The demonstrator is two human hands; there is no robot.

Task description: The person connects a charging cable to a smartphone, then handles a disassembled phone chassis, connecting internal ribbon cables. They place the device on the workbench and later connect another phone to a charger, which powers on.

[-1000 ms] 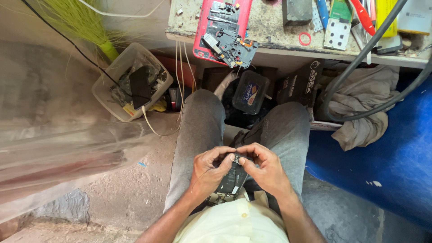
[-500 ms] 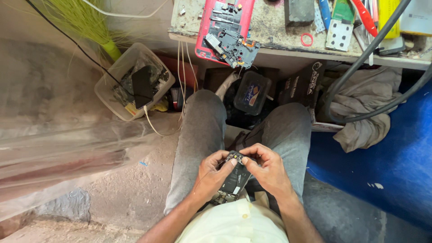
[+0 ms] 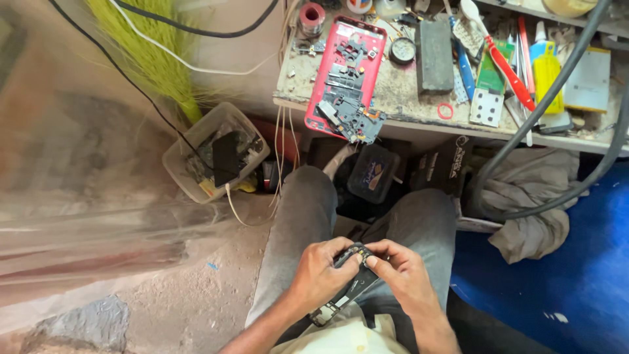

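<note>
Both hands meet over my lap, above grey trousers. My left hand (image 3: 322, 272) grips the top end of a dark, opened phone frame (image 3: 346, 292) that slants down to the lower left. My right hand (image 3: 401, 275) pinches the same top end from the right, thumb pressed on its edge. A red opened phone body (image 3: 341, 72) with loose metal parts lies on the worn workbench (image 3: 393, 98) ahead of my knees.
The bench holds tools, a dark block (image 3: 433, 46), glue bottles and a small circuit board (image 3: 488, 107). A clear plastic tub (image 3: 213, 154) of parts stands on the floor at left, near a green broom. Grey cloth (image 3: 527, 196) and thick cables lie right, over blue flooring.
The view has tilted so more of the bench shows. My hands stay closed on the phone frame, fingers shifting slightly at its top end.
</note>
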